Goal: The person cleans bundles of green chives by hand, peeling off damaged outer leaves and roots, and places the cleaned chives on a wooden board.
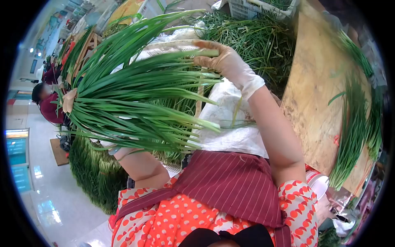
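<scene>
A large bunch of garlic chives (140, 86) is fanned out in front of me, with leaf ends gathered at the left and pale stalk ends spread to the right. Gloved fingertips of my left hand (69, 101) are closed round the gathered end; the rest of that hand is hidden behind the leaves. My right hand (222, 61), in a dirt-stained white glove, pinches some stalk ends at the bunch's upper right. White sheeting (230, 119) covers my lap below the stalks.
Loose green leaves (251, 45) are heaped ahead beneath a white plastic crate (251, 9). On the right, a wooden board (308, 94) carries more chives (352, 127). A big stack of chives (96, 173) stands at left on the floor. Another person (49, 103) is at far left.
</scene>
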